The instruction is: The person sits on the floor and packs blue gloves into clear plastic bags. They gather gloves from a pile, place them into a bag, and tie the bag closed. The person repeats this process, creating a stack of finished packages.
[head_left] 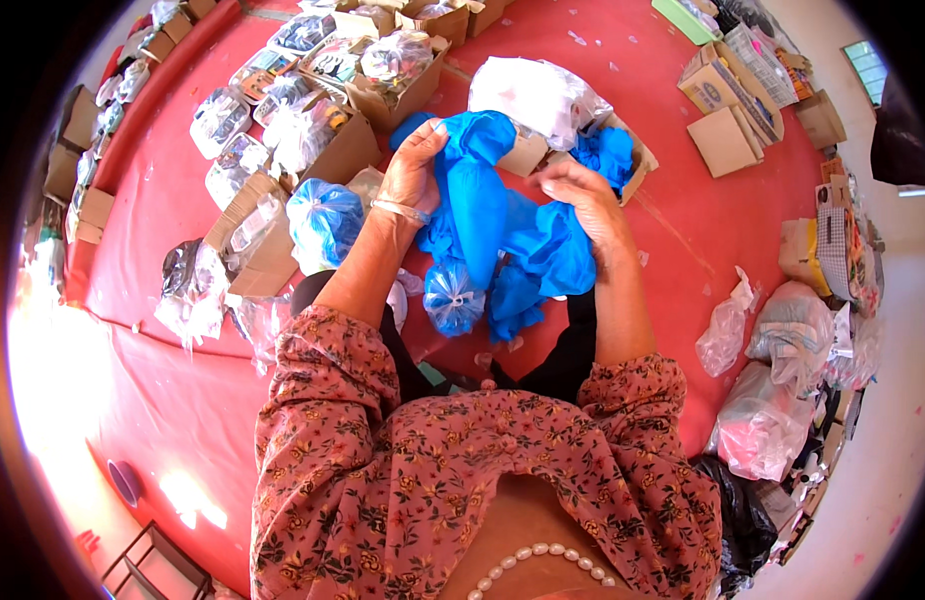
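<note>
A crumpled piece of bright blue thin cloth (480, 215) is spread between my two hands, in front of my lap. My left hand (415, 172) is closed on its upper left part, thumb on top. At the right side, my right hand (588, 200) has its thumb and fingers curled in at the cloth's edge; some of its fingertips are hidden. Below the cloth sits a tied clear plastic bag with blue contents (454, 298). More blue cloth (518, 300) hangs down beside that bag, close to my knees.
Just beyond my hands stands a cardboard box (638, 165) with a white plastic bag (538, 98) and more blue cloth. Filled boxes and a blue-filled bag (325, 222) crowd the left. Stuffed plastic bags (768, 420) lie along the right. Red sheeting (673, 215) covers the floor.
</note>
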`<control>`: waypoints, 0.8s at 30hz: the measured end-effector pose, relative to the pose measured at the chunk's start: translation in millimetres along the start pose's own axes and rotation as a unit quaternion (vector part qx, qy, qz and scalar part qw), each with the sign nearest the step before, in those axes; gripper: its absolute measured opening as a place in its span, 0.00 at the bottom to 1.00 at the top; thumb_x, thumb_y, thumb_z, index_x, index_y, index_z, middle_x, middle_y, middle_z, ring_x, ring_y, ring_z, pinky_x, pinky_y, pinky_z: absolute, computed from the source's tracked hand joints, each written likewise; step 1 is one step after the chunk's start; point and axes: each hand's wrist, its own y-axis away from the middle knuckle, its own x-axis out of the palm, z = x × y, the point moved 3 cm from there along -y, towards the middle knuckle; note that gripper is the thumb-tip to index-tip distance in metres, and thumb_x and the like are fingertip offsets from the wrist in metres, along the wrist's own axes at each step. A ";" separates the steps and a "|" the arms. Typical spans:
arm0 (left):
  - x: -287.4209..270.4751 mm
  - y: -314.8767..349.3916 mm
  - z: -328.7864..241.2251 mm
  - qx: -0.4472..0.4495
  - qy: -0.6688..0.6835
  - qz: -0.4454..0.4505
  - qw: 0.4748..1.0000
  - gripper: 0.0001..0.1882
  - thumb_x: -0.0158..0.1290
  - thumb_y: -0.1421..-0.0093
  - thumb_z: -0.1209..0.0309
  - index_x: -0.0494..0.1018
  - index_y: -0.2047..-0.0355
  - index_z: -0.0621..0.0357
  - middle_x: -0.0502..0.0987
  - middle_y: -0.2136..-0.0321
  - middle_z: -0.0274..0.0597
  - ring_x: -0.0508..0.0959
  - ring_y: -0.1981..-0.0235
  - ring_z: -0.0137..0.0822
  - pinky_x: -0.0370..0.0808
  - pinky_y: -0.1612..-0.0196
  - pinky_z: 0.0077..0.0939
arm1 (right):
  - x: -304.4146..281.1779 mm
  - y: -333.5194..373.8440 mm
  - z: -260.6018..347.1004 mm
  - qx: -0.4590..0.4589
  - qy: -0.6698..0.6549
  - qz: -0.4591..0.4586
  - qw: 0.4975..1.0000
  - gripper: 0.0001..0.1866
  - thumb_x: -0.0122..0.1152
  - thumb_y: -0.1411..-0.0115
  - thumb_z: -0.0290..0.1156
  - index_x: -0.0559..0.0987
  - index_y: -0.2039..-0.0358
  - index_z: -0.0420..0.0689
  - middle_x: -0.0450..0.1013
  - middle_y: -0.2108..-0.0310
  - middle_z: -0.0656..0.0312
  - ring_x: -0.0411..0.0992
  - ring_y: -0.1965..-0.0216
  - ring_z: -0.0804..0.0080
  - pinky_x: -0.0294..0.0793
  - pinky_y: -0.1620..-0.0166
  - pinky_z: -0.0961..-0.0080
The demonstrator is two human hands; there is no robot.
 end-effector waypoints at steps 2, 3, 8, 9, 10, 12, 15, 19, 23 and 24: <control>8.6 -0.8 2.5 0.011 0.003 0.029 1.000 0.05 0.50 0.43 0.73 0.70 0.66 0.58 0.75 0.64 0.39 0.74 0.66 0.29 0.73 0.61 0.23 | 29.2 -1.5 -4.7 0.030 -0.104 0.066 0.992 0.21 0.57 0.48 0.35 0.71 0.56 0.36 0.72 0.62 0.59 0.68 0.59 0.73 0.66 0.55 0.78; 12.1 -1.6 3.2 0.020 -0.021 0.023 0.999 0.05 0.50 0.43 0.73 0.69 0.67 0.59 0.74 0.64 0.39 0.74 0.65 0.28 0.73 0.61 0.23 | 36.2 -1.4 -17.2 0.057 -0.137 0.111 0.983 0.22 0.58 0.48 0.35 0.70 0.55 0.36 0.72 0.61 0.59 0.69 0.60 0.74 0.67 0.55 0.78; 11.6 0.7 -0.6 0.077 -0.104 -0.014 0.991 0.04 0.50 0.43 0.73 0.69 0.68 0.59 0.74 0.63 0.41 0.73 0.65 0.27 0.71 0.59 0.22 | 56.7 4.8 -12.0 0.089 -0.114 0.126 0.981 0.18 0.62 0.53 0.31 0.74 0.62 0.36 0.72 0.70 0.64 0.69 0.69 0.78 0.68 0.63 0.80; 9.5 0.9 -0.9 0.069 -0.104 -0.016 0.992 0.04 0.51 0.44 0.73 0.69 0.68 0.59 0.74 0.62 0.41 0.73 0.65 0.28 0.71 0.59 0.22 | 48.8 4.2 -11.5 0.069 -0.075 0.089 0.991 0.14 0.61 0.54 0.30 0.75 0.67 0.38 0.72 0.72 0.64 0.69 0.71 0.78 0.68 0.65 0.81; 5.2 1.4 -2.3 0.062 -0.104 -0.019 0.992 0.04 0.51 0.44 0.73 0.69 0.69 0.59 0.74 0.62 0.42 0.72 0.64 0.28 0.70 0.58 0.21 | 38.3 4.3 -10.2 0.049 -0.035 0.052 0.997 0.10 0.61 0.55 0.28 0.76 0.71 0.39 0.72 0.75 0.65 0.68 0.72 0.79 0.67 0.66 0.82; -5.8 -1.0 -2.2 0.082 -0.129 -0.032 0.988 0.04 0.53 0.45 0.74 0.70 0.70 0.59 0.73 0.62 0.43 0.72 0.64 0.29 0.70 0.59 0.21 | 19.6 8.9 2.5 0.005 0.025 -0.050 0.998 0.10 0.62 0.57 0.28 0.75 0.73 0.38 0.71 0.76 0.65 0.68 0.72 0.79 0.67 0.67 0.81; -13.7 -7.0 2.5 0.151 -0.233 -0.061 0.959 0.09 0.56 0.49 0.72 0.70 0.69 0.60 0.71 0.60 0.45 0.72 0.64 0.31 0.70 0.61 0.23 | -4.5 10.5 8.3 -0.184 0.204 -0.202 0.940 0.10 0.63 0.60 0.24 0.73 0.75 0.37 0.70 0.75 0.57 0.70 0.72 0.69 0.67 0.68 0.78; -9.4 -0.7 11.2 0.087 -0.385 -0.194 0.898 0.21 0.57 0.49 0.61 0.68 0.60 0.63 0.69 0.57 0.51 0.72 0.64 0.35 0.70 0.58 0.30 | 6.6 23.3 37.6 -0.408 0.365 -0.313 0.776 0.08 0.58 0.59 0.22 0.71 0.76 0.41 0.69 0.72 0.56 0.69 0.75 0.58 0.68 0.74 0.74; 22.1 15.5 26.1 -0.100 -0.218 0.049 0.970 0.28 0.48 0.43 0.52 0.64 0.53 0.64 0.69 0.57 0.48 0.70 0.58 0.36 0.68 0.54 0.32 | 30.3 26.0 32.8 -0.432 0.520 -0.265 0.687 0.04 0.56 0.57 0.24 0.71 0.78 0.48 0.69 0.73 0.64 0.65 0.84 0.66 0.64 0.80 0.71; 26.8 16.8 28.4 -0.078 -0.265 0.071 0.958 0.25 0.50 0.43 0.58 0.62 0.50 0.62 0.69 0.56 0.44 0.69 0.55 0.34 0.67 0.52 0.31 | 37.1 28.4 31.3 -0.420 0.542 -0.237 0.688 0.04 0.56 0.57 0.25 0.71 0.78 0.48 0.68 0.73 0.65 0.65 0.84 0.67 0.63 0.81 0.73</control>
